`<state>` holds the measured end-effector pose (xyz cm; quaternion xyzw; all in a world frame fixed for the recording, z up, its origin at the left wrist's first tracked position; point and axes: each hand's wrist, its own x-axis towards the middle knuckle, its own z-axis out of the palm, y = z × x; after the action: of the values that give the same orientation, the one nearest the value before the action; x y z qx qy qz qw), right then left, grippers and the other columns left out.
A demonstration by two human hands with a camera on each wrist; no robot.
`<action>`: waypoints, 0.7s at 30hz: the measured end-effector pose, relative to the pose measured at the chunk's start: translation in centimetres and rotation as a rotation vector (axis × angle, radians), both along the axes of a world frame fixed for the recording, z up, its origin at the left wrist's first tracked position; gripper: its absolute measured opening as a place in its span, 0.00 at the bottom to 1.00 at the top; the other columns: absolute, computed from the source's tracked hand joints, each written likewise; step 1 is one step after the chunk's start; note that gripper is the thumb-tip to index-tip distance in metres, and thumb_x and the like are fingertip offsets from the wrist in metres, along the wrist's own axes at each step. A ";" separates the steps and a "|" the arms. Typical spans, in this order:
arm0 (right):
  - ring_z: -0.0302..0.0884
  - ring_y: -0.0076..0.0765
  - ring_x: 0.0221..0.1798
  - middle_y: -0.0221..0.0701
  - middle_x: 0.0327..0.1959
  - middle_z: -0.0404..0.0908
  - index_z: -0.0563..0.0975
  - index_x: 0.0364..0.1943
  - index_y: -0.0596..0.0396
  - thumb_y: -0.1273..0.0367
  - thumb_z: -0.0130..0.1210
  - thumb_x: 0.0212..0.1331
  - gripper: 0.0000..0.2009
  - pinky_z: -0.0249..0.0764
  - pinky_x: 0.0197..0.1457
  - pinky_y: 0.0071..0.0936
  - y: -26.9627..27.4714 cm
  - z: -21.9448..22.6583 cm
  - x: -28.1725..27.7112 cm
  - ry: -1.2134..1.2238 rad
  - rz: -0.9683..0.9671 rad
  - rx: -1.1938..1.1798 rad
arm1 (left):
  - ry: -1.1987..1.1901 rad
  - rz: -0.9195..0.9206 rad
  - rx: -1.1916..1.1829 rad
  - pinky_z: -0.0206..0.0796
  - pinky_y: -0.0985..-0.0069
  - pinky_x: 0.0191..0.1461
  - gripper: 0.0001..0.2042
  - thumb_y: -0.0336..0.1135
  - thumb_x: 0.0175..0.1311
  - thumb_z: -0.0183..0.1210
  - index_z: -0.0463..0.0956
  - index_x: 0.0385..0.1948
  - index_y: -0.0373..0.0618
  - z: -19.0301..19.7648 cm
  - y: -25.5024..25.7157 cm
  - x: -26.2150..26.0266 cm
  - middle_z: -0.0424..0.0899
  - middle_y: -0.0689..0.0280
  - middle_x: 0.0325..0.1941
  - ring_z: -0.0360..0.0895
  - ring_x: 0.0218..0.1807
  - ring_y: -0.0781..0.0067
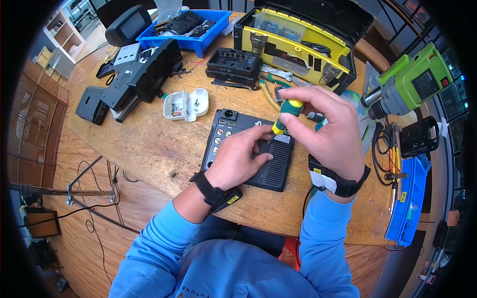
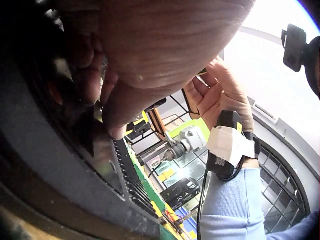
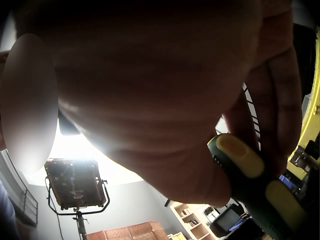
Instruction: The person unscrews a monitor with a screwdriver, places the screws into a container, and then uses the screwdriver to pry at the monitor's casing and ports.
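Observation:
In the head view, a black electronic device housing [image 1: 278,166] with round sockets along one side and a slotted vent lies flat on the wooden table. My left hand [image 1: 236,156] rests over it, thumb and index finger spread apart, fingertips down by the screwdriver's lower end. My right hand [image 1: 330,124] holds a green-and-yellow screwdriver [image 1: 287,115] upright over the housing, thumb and fingers around its handle. From the right wrist, the screwdriver handle [image 3: 245,160] shows against the fingers. The left wrist view has fingertips close over the vent slots [image 2: 132,172]; the screwdriver's tip is hidden.
A white open box [image 1: 186,105] with small parts stands left of the housing. Behind are a black device [image 1: 233,64], a blue bin [image 1: 218,25] of parts and a yellow-black toolbox [image 1: 318,62]. A green drill [image 1: 417,82] and blue tray [image 1: 405,198] are at right.

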<state>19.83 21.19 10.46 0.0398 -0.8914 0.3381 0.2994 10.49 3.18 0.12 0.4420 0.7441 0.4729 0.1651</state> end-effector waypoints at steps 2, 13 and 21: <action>0.88 0.43 0.41 0.40 0.40 0.88 0.86 0.49 0.58 0.72 0.71 0.57 0.15 0.82 0.45 0.34 0.0 0.0 0.0 0.003 -0.002 0.007 | 0.007 0.001 0.003 0.78 0.70 0.43 0.29 0.26 0.57 0.76 0.78 0.63 0.42 0.0 0.0 0.0 0.92 0.61 0.50 0.81 0.34 0.69; 0.91 0.41 0.47 0.41 0.47 0.90 0.86 0.51 0.58 0.75 0.66 0.59 0.15 0.85 0.52 0.32 -0.1 -0.1 0.6 -0.067 0.073 -0.143 | 0.019 0.004 -0.003 0.79 0.70 0.44 0.29 0.27 0.58 0.76 0.77 0.64 0.42 -0.1 -0.1 0.0 0.91 0.61 0.50 0.83 0.36 0.68; 0.89 0.39 0.48 0.38 0.47 0.88 0.88 0.50 0.55 0.73 0.70 0.58 0.14 0.84 0.52 0.32 0.0 0.3 0.6 -0.047 0.122 -0.061 | 0.050 0.023 -0.002 0.76 0.68 0.40 0.22 0.29 0.57 0.77 0.81 0.53 0.42 0.3 -0.1 0.3 0.85 0.63 0.32 0.83 0.32 0.65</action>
<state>20.43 21.17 10.74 0.0770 -0.8834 0.3833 0.2584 10.75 3.04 0.38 0.4449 0.7536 0.4628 0.1413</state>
